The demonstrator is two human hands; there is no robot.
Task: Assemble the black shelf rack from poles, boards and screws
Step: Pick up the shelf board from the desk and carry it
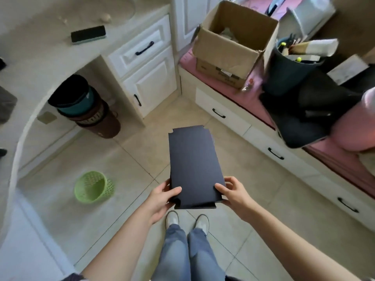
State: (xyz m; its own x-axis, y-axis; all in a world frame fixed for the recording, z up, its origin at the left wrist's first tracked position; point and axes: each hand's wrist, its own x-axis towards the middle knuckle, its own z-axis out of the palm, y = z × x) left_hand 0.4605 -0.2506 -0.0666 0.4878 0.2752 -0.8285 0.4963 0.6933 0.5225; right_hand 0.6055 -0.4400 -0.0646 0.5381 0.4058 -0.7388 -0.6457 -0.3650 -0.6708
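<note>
One black board [194, 167] gripped at its near corners by both hands, left [162, 201] and right [235, 197], thumbs on top, above the tiled floor [253, 209]. One green basket [93, 186] tipped over at left. Stacked bins [87, 106] under the curved bench [40, 47]. One open cardboard box [231, 43] on the pink-covered window seat [239, 98] at right.

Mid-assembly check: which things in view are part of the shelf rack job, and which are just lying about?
Job: flat black board with notched corners, gripped at its near end by left hand and right hand.

Lying about: green mesh plastic basket, open brown cardboard box, stacked dark round bins, black sponge block.
</note>
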